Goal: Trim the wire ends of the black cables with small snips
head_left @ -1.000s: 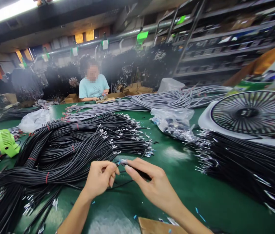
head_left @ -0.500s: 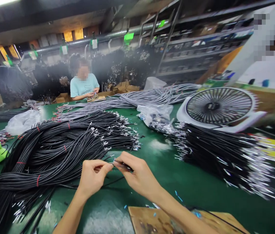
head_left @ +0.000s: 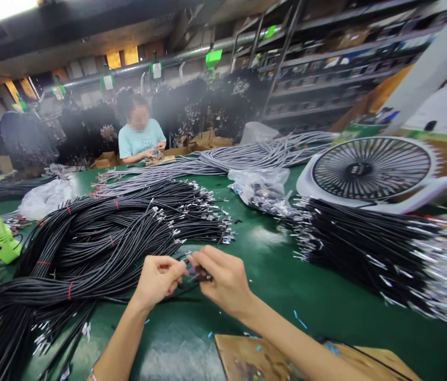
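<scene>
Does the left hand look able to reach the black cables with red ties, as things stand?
Probably yes: the black cables lie close beside the left hand, and nothing seems in the way. Its fingertips look closed on something too small to tell, so they may need freeing.

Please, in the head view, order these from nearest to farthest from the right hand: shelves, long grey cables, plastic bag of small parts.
From the right hand:
1. Plastic bag of small parts: ahead, slightly right.
2. Long grey cables: beyond that bag.
3. Shelves: background, upper right.
</scene>
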`<state>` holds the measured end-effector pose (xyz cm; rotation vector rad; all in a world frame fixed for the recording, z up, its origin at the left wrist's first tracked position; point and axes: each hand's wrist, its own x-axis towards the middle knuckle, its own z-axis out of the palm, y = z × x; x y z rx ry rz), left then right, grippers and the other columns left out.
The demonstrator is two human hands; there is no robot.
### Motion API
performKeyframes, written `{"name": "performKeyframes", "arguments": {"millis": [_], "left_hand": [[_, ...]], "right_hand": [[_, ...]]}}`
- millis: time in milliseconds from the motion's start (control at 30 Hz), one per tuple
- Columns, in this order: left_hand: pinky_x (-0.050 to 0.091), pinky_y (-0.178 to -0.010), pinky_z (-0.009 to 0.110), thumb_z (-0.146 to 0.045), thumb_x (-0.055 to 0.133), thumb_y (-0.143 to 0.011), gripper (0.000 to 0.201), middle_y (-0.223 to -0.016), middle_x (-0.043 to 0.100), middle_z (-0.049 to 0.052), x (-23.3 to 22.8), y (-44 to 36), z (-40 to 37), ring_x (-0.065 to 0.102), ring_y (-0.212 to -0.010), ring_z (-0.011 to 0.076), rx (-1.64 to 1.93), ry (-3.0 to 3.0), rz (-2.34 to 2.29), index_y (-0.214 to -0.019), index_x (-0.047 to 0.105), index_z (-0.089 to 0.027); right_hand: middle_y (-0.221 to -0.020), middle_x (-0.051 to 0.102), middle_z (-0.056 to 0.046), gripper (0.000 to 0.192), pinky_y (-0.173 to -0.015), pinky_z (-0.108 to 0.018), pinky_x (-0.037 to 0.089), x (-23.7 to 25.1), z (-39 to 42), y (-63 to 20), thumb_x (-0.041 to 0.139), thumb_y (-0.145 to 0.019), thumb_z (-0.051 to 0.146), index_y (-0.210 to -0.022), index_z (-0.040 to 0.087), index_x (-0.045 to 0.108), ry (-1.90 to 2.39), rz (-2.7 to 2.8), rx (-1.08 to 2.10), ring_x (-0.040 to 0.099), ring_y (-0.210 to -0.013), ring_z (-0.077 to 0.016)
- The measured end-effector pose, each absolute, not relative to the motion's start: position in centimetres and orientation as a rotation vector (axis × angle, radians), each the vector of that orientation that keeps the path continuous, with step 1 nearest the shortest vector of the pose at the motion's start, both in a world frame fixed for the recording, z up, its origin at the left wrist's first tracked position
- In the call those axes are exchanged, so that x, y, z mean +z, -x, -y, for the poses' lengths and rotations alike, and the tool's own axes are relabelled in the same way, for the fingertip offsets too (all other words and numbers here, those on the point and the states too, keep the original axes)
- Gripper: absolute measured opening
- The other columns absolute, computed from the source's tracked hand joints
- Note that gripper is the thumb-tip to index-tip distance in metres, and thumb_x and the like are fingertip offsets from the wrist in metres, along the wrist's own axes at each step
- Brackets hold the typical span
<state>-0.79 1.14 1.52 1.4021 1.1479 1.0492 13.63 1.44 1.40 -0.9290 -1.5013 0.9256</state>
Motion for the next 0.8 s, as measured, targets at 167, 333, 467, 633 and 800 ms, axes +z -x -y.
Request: {"name": "performKeyframes", "arguments": {"millis": [167,333,467,633,800], "left_hand": [[0.031,-0.038,0.018,-0.040,0.066,-0.065,0.032,-0.042,0.048,-0.003,1.3,0.3,-1.2,0.039,-0.038,0.0061,1.150,-1.397,-1.140,-0.050,0.060,-0.013],[0.027,-0.034,0.018,-0.031,0.069,-0.061,0.028,-0.040,0.046,-0.003,1.3,0.0,-0.9,0.036,-0.036,0.0058,1.160,-1.395,-1.112,-0.044,0.057,-0.013],[0.024,-0.032,0.017,-0.028,0.063,-0.066,0.025,-0.039,0.046,-0.003,1.5,0.2,-0.5,0.035,-0.034,0.0051,1.137,-1.385,-1.139,-0.048,0.061,-0.012],[0.022,-0.032,0.016,-0.028,0.063,-0.064,0.027,-0.038,0.046,-0.002,1.6,0.5,-0.6,0.035,-0.034,0.0048,1.188,-1.371,-1.187,-0.043,0.059,-0.012],[0.026,-0.034,0.017,-0.030,0.066,-0.059,0.026,-0.038,0.048,-0.002,1.9,0.5,-0.7,0.036,-0.035,0.0057,1.204,-1.382,-1.191,-0.042,0.059,-0.012]], "right_hand": [[-0.046,0.025,0.008,0.043,-0.033,-0.021,0.021,1.3,-1.0,-13.2,0.041,-0.086,0.049,-0.053,0.021,0.038,0.938,1.479,0.963,0.017,-0.036,-0.0073],[-0.050,0.038,0.003,0.039,-0.045,-0.024,0.028,1.6,-0.8,-13.6,0.060,-0.074,0.047,-0.050,0.020,0.045,0.995,1.472,0.745,0.032,-0.047,-0.0103],[-0.049,0.037,0.003,0.041,-0.046,-0.025,0.026,1.8,-1.7,-13.7,0.058,-0.074,0.046,-0.047,0.021,0.041,1.069,1.378,0.647,0.032,-0.048,-0.0109],[-0.044,0.028,0.006,0.049,-0.038,-0.023,0.018,2.3,-2.9,-14.9,0.032,-0.086,0.058,-0.051,0.023,0.031,1.120,1.238,0.657,0.020,-0.039,-0.0086],[-0.047,0.043,0.003,0.041,-0.043,-0.022,0.028,2.5,-1.6,-14.5,0.064,-0.068,0.049,-0.049,0.019,0.046,1.073,1.484,0.796,0.036,-0.047,-0.0100]]}}
